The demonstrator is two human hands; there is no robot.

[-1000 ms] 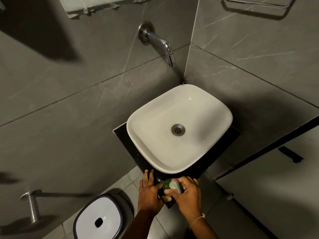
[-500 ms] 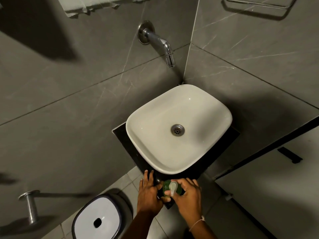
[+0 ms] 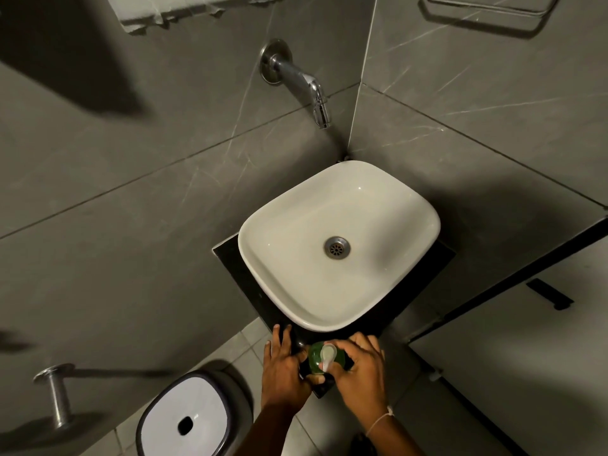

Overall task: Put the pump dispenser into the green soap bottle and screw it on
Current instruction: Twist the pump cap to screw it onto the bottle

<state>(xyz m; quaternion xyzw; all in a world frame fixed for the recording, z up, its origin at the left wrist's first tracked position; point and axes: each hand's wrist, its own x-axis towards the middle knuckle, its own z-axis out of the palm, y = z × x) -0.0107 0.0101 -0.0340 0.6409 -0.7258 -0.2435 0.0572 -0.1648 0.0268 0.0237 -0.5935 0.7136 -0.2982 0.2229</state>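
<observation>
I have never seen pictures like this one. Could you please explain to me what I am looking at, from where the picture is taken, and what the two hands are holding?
There is no machine here. A person wears one wide-angle camera on the head, so the single picture looks forward and down at that person's own bare hands.

Below is a white, rounded-square ceramic washbasin on a dark counter, with a chrome wall tap above it. On the near edge of the counter stands a round green soap bottle. The left hand steadies its side. The right hand grips the white plastic pump dispenser, which sits on top of the bottle. Whether it is fully screwed on cannot be told. On the floor at lower left stands a white-lidded bin.
</observation>
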